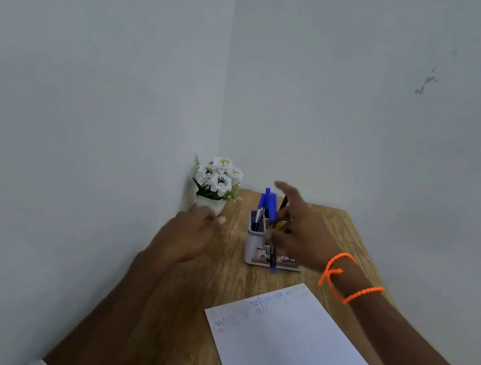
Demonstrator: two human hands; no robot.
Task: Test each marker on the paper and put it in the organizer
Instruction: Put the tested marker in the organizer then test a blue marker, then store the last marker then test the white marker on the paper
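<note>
A white sheet of paper (291, 347) lies on the wooden desk (199, 287), with blue and dark zigzag test marks along its far edge. Behind it stands a pale grey organizer (254, 242) holding several markers, blue caps (268, 201) sticking up. My right hand (303, 234), blurred and with an orange cord on its wrist, is right at the organizer, gripping a dark marker (274, 256) that hangs nearly upright with its blue end low in front of the organizer. My left hand (191, 238) rests on the desk to the organizer's left, fingers loosely curled, holding nothing.
A small white pot of white artificial flowers (217, 181) stands in the desk's far left corner, just beyond my left hand. Pale walls close the desk in at the left and back. The desk's right edge runs diagonally past the paper.
</note>
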